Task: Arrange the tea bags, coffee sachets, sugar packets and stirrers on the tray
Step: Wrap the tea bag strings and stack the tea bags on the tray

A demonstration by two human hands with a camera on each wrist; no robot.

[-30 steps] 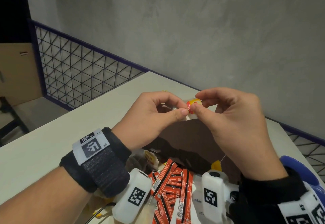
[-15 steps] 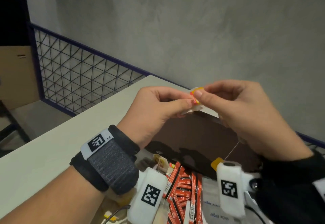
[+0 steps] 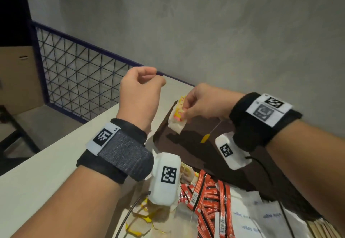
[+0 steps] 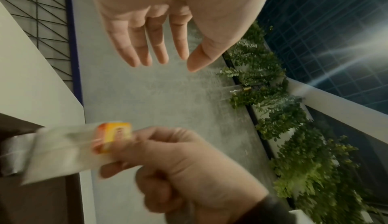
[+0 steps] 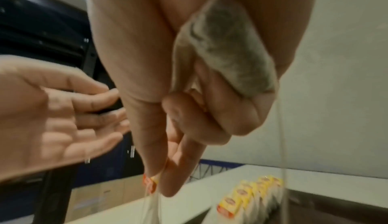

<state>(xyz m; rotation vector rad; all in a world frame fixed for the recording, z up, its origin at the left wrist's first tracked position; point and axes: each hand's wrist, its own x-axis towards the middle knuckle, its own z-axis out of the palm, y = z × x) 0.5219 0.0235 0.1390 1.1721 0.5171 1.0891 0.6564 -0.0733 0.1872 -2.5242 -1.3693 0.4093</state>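
My right hand [image 3: 184, 113] pinches a white tea bag [image 3: 176, 125] by its yellow and red tag, low over the far left corner of the dark brown tray [image 3: 186, 144]. A row of tea bags [image 5: 252, 192] with yellow tags stands there on the tray. A second tea bag [image 5: 226, 53] is tucked in the right palm under the curled last fingers. Its string and yellow tag [image 3: 205, 138] dangle below the hand. My left hand [image 3: 155, 81] hovers up and to the left, fingers relaxed, holding nothing.
Near me lie red coffee sachets [image 3: 211, 196], white sugar packets [image 3: 261, 217], loose tea bags [image 3: 141, 224] and wooden stirrers [image 3: 321, 226]. The cream table [image 3: 56, 163] ends at a wire fence [image 3: 80, 81] on the left and a grey wall behind.
Both hands pinched the tea bag's tag together. Now the left hand has let go and moved up and left, and the right hand has lowered the bag toward the tray's far corner.
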